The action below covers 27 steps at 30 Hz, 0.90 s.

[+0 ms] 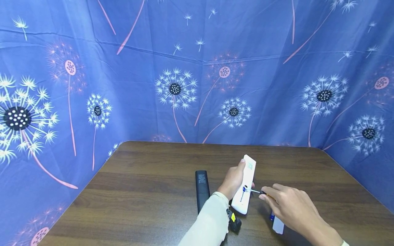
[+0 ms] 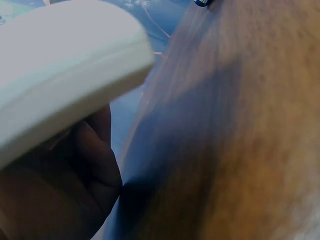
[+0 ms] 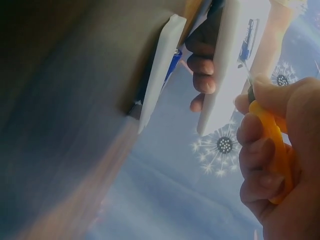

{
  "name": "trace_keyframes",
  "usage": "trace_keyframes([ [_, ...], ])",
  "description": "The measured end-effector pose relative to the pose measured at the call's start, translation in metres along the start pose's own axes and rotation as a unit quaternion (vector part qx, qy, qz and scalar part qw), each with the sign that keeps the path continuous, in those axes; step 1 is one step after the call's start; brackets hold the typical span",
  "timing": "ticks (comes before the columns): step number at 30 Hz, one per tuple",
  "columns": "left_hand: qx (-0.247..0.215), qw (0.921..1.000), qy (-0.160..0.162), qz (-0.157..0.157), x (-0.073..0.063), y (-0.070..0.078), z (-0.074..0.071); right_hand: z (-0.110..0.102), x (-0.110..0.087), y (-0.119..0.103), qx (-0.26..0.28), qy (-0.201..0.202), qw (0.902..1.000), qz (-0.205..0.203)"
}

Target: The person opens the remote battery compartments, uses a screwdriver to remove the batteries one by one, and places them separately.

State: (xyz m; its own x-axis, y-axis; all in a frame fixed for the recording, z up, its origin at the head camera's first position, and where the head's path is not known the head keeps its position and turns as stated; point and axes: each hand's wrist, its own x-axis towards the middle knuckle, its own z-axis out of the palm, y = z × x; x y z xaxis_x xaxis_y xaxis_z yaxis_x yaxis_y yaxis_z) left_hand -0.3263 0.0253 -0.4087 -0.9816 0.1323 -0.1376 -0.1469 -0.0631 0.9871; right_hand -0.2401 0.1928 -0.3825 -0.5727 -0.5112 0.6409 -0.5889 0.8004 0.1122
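Observation:
My left hand (image 1: pixel 233 179) grips a long white remote control (image 1: pixel 248 172) above the table, its back with a printed code label facing up. Thumb on one edge, its fingers (image 3: pixel 204 65) curl round the other edge. A narrow opening in the back shows a blue piece (image 3: pixel 246 42). My right hand (image 1: pixel 292 205) holds a screwdriver (image 3: pixel 274 145) by its yellow and black handle, the thin shaft (image 1: pixel 254 190) pointing to that opening with the tip right at it. The left wrist view shows the remote's rounded white end (image 2: pixel 120 40) close up.
Left of my left hand, a black bar-shaped object (image 1: pixel 202 188) with small print lies on the brown table (image 1: pixel 138 191). Below my right hand lies a flat white piece (image 1: pixel 278 226) beside something blue (image 3: pixel 173 66). A black thing with a yellow label (image 1: pixel 234 222) shows beside the left sleeve.

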Motion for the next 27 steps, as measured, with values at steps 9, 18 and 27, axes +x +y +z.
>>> trace_keyframes([
  [9,0.009,0.9999,0.003,0.005,-0.001,-0.001,0.000,-0.002,-0.005,0.002,0.004,-0.003,1.0000,0.008],
  [18,-0.008,0.9999,0.005,0.012,0.001,-0.002,0.000,-0.006,-0.008,-0.001,0.030,-0.021,0.9991,0.021],
  [27,-0.017,0.9997,0.009,0.012,0.002,-0.002,0.002,-0.011,-0.005,-0.007,0.019,-0.057,0.9967,0.054],
])
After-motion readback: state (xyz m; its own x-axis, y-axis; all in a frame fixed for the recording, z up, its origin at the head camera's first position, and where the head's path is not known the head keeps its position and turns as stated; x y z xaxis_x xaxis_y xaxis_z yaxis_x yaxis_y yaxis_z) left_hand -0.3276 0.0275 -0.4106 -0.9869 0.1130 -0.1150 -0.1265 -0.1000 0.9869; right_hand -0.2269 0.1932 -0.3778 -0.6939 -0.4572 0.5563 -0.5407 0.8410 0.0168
